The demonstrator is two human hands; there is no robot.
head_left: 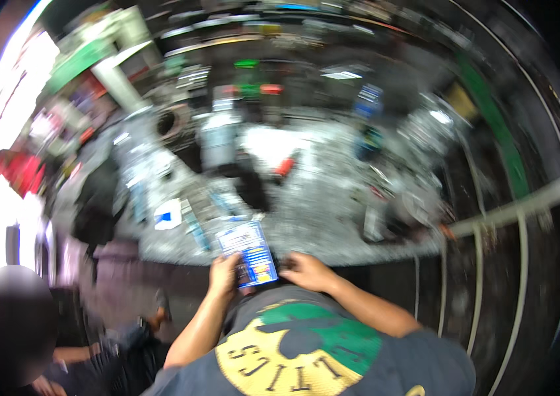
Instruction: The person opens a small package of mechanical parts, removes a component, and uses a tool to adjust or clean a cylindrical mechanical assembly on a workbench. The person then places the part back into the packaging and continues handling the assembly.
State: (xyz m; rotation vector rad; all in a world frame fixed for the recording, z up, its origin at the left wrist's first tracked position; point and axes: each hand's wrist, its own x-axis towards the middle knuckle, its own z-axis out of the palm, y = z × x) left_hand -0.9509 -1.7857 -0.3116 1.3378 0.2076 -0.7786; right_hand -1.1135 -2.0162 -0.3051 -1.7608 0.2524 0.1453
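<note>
A flat blue and white printed card or package [258,245] with yellow patches stands out at the near edge of the table. My left hand [222,274] grips it by its left side, thumb and fingers closed on it. Just right of the card is my right hand [308,272], its fingers curled together. Something small and dark shows at those fingertips, too blurred to name. The lower edge of the card lies close to my lap.
The cluttered grey worktop [319,231] curves ahead of me. On it are a red-orange object [284,166], a pale blue container [219,138] and a small blue and white box [168,214]. Another person [108,356] sits at lower left. Motion smears the far shelves.
</note>
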